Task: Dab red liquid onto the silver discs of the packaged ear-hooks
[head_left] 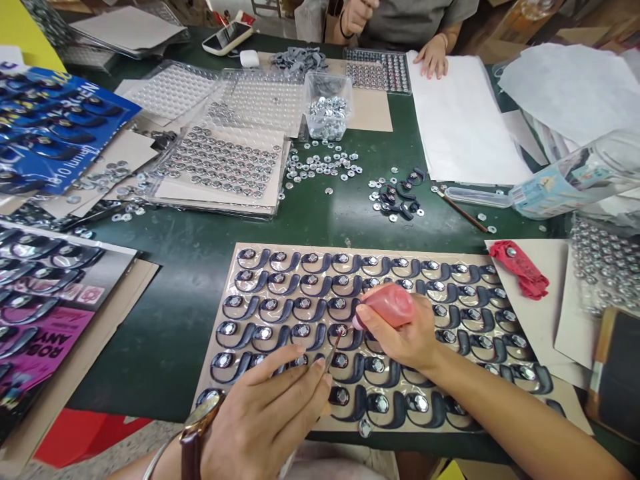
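My right hand [405, 333] is closed around a soft pink squeeze bottle [387, 305], its nozzle end pointing left, low over the board. My left hand [275, 400] pinches a thin pointed tool [334, 348]; its kind is unclear, and the palm hides its other end. The tool's reddish tip meets one black curved piece [345, 337] with a round metal centre. Rows of the same pieces cover a brown cardboard sheet [227, 267] in front of me. A loose faceted gem [365, 427] lies at the sheet's near edge.
Small metal discs [320, 167] lie scattered beyond the sheet, near a clear tub [327, 110] of more discs. Trays of gems [225, 163] stand at left. A plastic bottle [565, 180] lies at right, beside a red cloth [520, 270]. Across the table rests another person's hand [433, 57].
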Tool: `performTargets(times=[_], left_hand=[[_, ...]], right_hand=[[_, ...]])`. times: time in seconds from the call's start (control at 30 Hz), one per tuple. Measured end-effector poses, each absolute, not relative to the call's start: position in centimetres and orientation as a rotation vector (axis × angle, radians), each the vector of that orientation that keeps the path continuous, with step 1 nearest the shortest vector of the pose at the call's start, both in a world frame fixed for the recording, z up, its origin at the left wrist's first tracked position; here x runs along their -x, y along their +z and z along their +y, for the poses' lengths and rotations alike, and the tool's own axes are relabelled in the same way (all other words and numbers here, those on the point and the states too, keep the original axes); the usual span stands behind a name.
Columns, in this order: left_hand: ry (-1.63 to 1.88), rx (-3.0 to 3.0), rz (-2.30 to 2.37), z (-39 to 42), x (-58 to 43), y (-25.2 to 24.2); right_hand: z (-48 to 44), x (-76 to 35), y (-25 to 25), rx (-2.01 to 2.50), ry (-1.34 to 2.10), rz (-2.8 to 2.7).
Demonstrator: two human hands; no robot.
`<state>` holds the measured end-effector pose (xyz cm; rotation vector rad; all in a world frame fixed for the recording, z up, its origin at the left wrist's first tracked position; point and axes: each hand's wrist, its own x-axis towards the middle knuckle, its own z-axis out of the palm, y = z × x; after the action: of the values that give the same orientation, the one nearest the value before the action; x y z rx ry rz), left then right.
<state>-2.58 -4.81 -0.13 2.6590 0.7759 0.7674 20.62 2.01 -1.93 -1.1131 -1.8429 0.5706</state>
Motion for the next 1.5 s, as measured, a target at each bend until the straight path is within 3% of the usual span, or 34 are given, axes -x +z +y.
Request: performTargets(times=[0.8, 1.07, 1.2, 1.5], left_hand=[[0.910, -2.287, 0.921, -2.3, 2.7, 0.9], [0.909, -2.345, 0.884, -2.6, 2.8, 0.9], [0.869, -2.470, 0.829, -2.6, 3.0, 1.2], [0.877, -2.673, 0.871, -0.9, 2.1, 1.0]], right_hand=[[1.4, -20.3, -2.3, 1.019, 0.640, -1.868], [2.7, -22.1, 1.3, 1.180, 1.125, -1.669], [4.2, -22.9, 1.8, 1.232, 1.062, -1.869], [5.2, -20.4, -2.2, 1.135, 0.754, -1.705]])
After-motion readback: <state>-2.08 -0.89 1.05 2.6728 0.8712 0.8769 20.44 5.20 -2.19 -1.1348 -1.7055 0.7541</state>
